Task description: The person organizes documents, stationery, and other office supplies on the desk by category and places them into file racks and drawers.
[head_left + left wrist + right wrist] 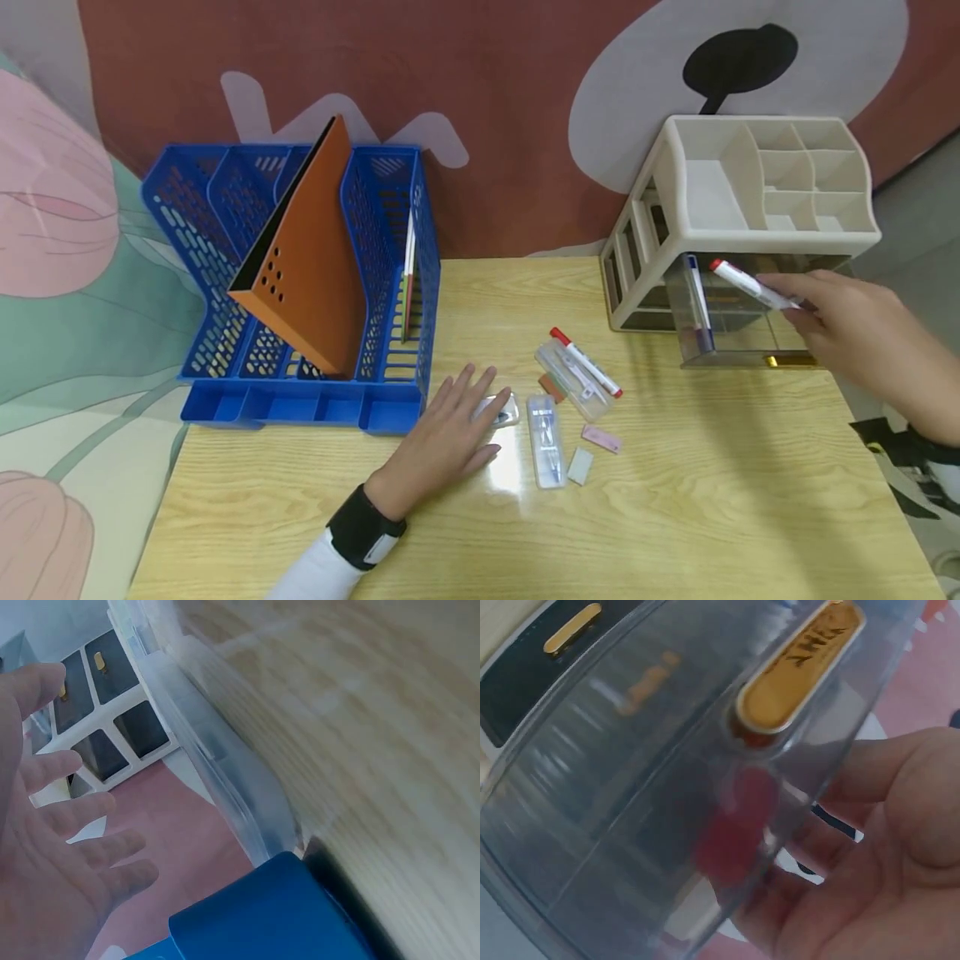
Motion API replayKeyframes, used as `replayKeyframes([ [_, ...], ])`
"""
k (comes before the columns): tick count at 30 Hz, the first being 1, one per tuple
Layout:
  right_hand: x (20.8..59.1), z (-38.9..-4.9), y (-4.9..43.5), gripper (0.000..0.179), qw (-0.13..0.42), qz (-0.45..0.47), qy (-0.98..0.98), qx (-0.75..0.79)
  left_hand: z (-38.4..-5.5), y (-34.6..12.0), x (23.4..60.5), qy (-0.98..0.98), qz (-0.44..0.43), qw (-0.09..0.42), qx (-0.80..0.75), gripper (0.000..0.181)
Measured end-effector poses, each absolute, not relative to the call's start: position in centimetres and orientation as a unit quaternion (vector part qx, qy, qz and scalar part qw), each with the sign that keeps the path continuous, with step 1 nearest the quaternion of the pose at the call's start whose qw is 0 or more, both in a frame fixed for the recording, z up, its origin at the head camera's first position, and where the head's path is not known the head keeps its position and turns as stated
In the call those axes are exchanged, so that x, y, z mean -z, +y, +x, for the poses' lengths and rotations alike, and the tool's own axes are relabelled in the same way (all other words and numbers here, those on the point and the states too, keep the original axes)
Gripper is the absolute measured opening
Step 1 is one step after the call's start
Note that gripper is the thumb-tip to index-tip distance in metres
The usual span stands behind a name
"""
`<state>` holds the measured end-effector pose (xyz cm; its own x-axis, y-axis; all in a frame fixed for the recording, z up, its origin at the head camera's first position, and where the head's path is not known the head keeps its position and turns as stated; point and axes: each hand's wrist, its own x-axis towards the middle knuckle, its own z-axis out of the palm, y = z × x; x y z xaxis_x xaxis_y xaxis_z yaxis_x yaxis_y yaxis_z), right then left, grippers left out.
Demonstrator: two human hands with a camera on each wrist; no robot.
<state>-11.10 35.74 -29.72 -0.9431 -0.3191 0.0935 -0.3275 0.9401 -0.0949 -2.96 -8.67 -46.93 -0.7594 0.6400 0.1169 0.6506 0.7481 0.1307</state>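
Note:
My right hand [862,329] pinches a white marker with a red cap [750,285] above the pulled-out clear drawer [731,357]. Inside that drawer lies a marker with a blue cap [698,300]. In the right wrist view, the red end [735,825] shows blurred through the drawer wall, beside the gold handle [802,679]. My left hand [442,442] is spread low over the table, fingers nearly straight, partly covering a small clear case [510,410]. The left wrist view shows its palm [52,855] with nothing held.
A second red-capped marker [600,372] lies by a clear case [562,367]. Near them are another clear case [546,450], a pink eraser [602,438] and a whitish block [580,466]. A blue organizer [300,408] with an orange folder [315,283] stands left; the white drawer unit [712,196] stands right.

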Motion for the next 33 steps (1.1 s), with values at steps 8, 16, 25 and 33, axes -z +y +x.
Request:
replayKeyframes([
  [8,30.2,-13.6,35.9,0.044,-0.031,0.172,-0.982,-0.067,-2.6,-9.5,46.9,-0.936,-0.345,0.027,0.064,0.070],
  [16,30.5,-15.0,35.4,0.056,-0.121,0.142,-0.977,-0.103,-2.6,-9.8,47.0,-0.933,-0.353,0.042,0.056,0.067],
  [25,31.0,-15.8,34.4,0.064,-0.158,0.119,-0.971,-0.132,-2.7,-9.9,47.0,-0.934,-0.350,0.040,0.059,0.066],
  [33,31.3,-15.7,34.0,0.071,-0.186,0.103,-0.961,-0.175,-2.8,-10.1,47.4,-0.938,-0.335,0.048,0.071,0.064],
])
